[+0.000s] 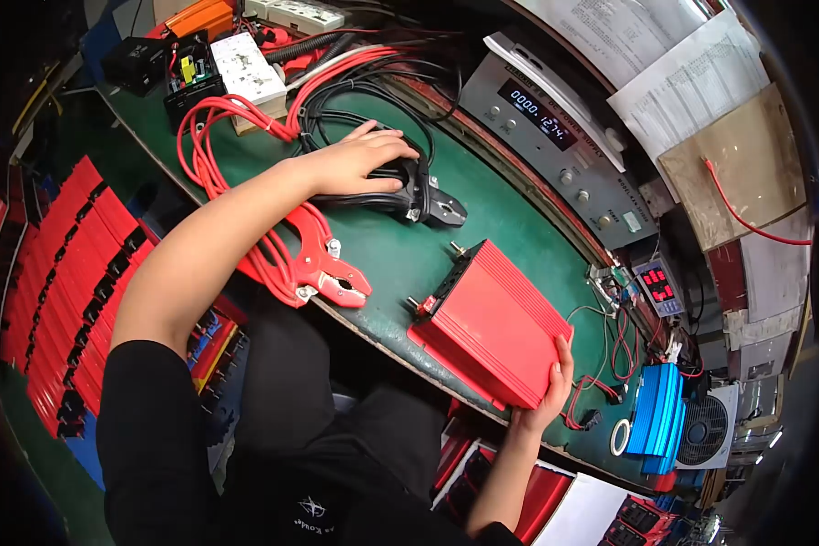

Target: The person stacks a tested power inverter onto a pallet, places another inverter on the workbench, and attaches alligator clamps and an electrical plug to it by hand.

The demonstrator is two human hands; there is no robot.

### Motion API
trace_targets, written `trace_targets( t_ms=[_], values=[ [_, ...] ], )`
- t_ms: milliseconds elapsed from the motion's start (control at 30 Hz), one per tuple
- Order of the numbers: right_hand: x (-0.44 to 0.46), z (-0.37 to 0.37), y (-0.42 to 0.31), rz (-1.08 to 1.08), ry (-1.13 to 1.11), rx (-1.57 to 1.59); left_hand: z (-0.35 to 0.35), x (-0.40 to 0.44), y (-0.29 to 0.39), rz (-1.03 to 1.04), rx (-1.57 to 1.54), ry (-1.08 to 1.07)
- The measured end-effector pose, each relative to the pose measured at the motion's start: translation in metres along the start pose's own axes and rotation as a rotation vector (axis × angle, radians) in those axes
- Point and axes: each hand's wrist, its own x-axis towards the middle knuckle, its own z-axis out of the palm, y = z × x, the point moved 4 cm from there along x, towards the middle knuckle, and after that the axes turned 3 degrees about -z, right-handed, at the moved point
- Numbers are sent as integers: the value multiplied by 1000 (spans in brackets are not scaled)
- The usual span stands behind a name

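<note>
My left hand (364, 166) is closed over the handles of a black battery clamp (441, 209), whose metal jaws point right. Just in front of it lies a red battery clamp (332, 278) with its cable, near the bench edge. My right hand (551, 387) grips the far right end of a red power inverter (500, 318), which rests at an angle at the edge of the green bench. Two metal terminals stick out of the inverter's left end, towards the clamps. The fingers under the inverter are partly hidden.
A DC power supply (555, 136) with a lit display stands behind the bench (409, 259). Red cables (218, 118) and black cables coil at the back left. Blue finned housings (655, 414) sit at the right, and rows of red casings (82, 273) stand to the left.
</note>
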Motion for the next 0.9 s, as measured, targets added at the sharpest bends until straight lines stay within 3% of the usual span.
trace_targets(
  t_ms=[300, 500, 900],
  values=[
    [1, 3, -2, -22, -30, 20, -10, -10, 10, 121, 177, -89],
    [0, 7, -7, -33, -23, -3, -15, -8, 17, 197, 197, 83],
    [-4, -15, -2, 10, -12, -49, -7, -3, 2, 194, 141, 157]
  ],
)
